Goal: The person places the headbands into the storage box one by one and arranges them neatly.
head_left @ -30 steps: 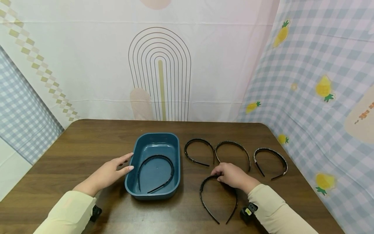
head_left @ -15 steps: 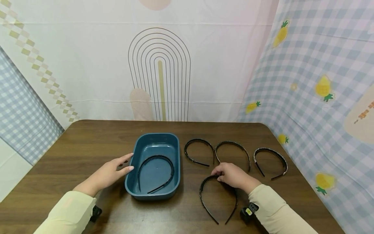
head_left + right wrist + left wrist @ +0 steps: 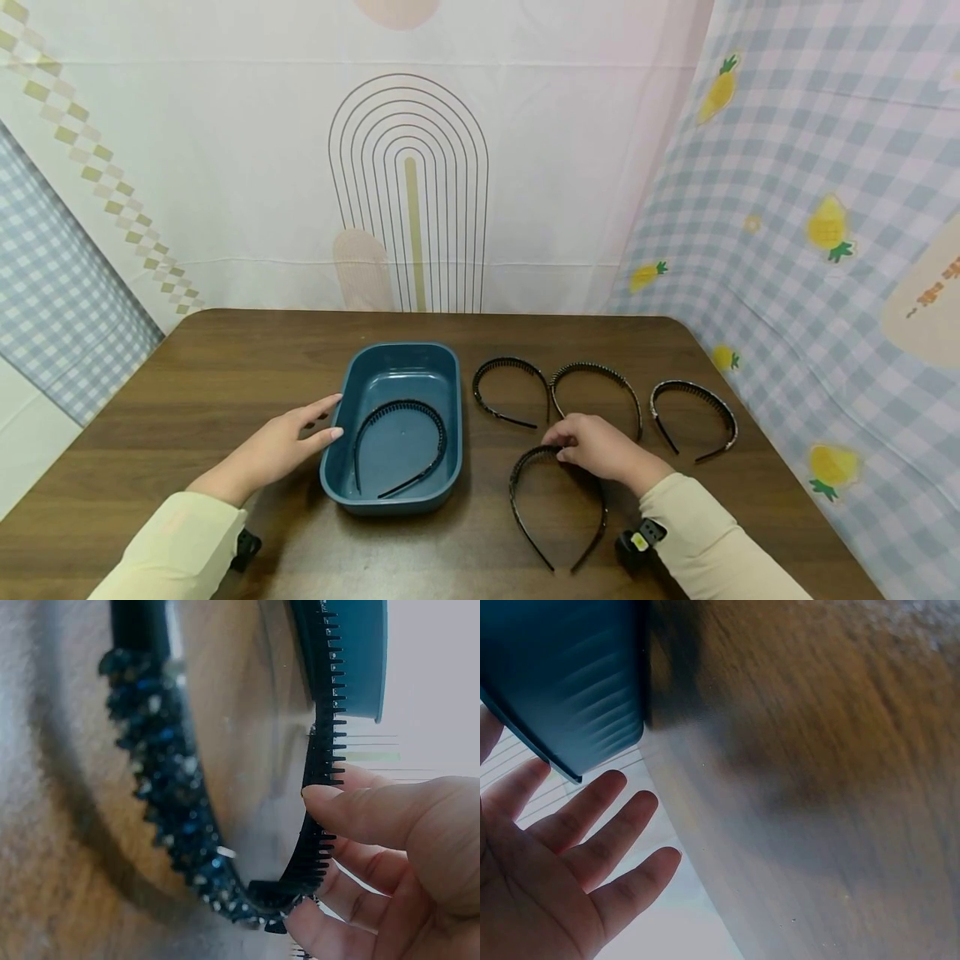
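A black toothed headband point(image 3: 513, 492) with dark glittering beads is pinched between the thumb and fingers of my right hand point(image 3: 600, 448). In the right wrist view, the thumb presses its toothed edge, and the beaded side point(image 3: 172, 795) faces the camera. Its two ends point toward me in the head view. To the left stands a blue plastic basin point(image 3: 390, 505) with another black headband point(image 3: 402, 403) lying in it. My left hand point(image 3: 273, 446) reaches to the basin's left side, thumb and index fingertip at the rim, fingers spread and fairly straight.
Three more headbands lie on the brown wooden table point(image 3: 247, 358) beyond my right hand: a black one point(image 3: 510, 361), a middle one point(image 3: 596, 367) close beside it, and one point(image 3: 692, 385) farther right. A patterned cloth hangs behind the table's far edge.
The headband in my right hand has shifted slightly up and to the left, its ends swinging left. My left hand and the basin stay put.
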`<state>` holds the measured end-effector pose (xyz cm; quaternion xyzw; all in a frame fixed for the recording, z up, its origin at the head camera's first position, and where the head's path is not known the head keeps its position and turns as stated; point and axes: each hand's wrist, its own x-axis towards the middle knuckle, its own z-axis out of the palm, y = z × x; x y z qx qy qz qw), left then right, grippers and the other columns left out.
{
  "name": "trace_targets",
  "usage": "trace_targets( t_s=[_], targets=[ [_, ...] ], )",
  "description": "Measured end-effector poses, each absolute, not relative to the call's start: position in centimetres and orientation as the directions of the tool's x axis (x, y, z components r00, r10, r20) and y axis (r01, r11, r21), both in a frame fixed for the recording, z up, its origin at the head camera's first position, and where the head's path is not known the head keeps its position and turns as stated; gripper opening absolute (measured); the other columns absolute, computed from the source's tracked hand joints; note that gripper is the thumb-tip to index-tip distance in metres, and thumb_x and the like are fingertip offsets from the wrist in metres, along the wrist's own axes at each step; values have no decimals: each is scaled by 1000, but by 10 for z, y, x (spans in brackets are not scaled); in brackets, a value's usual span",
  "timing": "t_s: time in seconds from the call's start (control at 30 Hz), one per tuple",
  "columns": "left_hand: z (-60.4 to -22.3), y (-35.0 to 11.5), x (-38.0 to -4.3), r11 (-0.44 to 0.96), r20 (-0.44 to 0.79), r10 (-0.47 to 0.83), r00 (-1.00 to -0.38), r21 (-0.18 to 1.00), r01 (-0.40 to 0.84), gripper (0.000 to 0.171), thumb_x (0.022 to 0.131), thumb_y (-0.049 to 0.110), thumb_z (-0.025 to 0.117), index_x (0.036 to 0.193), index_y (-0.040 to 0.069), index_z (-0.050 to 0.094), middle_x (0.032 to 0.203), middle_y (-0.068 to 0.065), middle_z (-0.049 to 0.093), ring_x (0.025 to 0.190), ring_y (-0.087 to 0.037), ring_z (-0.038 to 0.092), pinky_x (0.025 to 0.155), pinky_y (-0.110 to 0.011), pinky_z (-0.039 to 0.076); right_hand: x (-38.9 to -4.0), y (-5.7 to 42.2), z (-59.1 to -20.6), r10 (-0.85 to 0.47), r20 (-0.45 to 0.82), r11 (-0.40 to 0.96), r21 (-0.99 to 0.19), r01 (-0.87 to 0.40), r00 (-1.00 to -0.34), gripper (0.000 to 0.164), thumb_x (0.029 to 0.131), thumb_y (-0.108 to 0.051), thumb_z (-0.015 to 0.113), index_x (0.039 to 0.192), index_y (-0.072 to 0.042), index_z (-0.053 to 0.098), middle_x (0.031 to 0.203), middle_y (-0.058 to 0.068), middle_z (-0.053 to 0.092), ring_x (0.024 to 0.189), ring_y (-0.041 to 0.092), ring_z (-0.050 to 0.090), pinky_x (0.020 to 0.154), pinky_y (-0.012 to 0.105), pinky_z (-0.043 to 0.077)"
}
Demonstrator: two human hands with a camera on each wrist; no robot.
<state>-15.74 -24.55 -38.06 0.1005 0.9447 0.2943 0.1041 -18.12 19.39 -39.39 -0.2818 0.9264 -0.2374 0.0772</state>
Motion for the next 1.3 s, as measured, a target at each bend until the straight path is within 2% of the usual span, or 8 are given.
trace_targets(
  t_s=[0.37, 0.57, 0.93, 1.3],
  targets=[
    [-382, -246, -157, 801, -141, 257, -956, 585, 129, 73, 96, 51, 52, 151, 9, 31, 142, -28, 44, 126, -47, 45, 97, -65, 39, -184, 191, -389, -535, -17, 726, -521, -449, -845, 22, 87, -1, 68, 106, -11, 71, 104, 3, 66, 99, 23, 62, 79, 33, 52],
    [-382, -246, -158, 802, -141, 253, -957, 584, 126, 73, 96, 51, 52, 151, 9, 32, 142, -28, 44, 127, -47, 45, 98, -65, 38, -186, 186, -383, -510, -30, 732, -540, -415, -860, 21, 88, -3, 68, 107, -12, 71, 104, 2, 64, 95, 18, 61, 75, 31, 51],
    [-382, -246, -157, 799, -126, 263, -957, 584, 143, 74, 96, 53, 51, 151, 8, 31, 141, -28, 45, 125, -47, 46, 96, -65, 39, -195, 173, -365, -522, 6, 730, -513, -451, -853, 22, 89, -4, 67, 109, -12, 70, 97, -1, 62, 84, 11, 55, 68, 27, 47],
    [-381, -246, -156, 794, -128, 263, -956, 591, 139, 73, 96, 51, 52, 151, 8, 32, 141, -28, 45, 125, -47, 47, 96, -65, 39, -203, 159, -348, -512, -7, 726, -538, -429, -859, 24, 90, -3, 65, 113, -11, 69, 100, 0, 62, 91, 15, 59, 73, 31, 50]
  ],
)
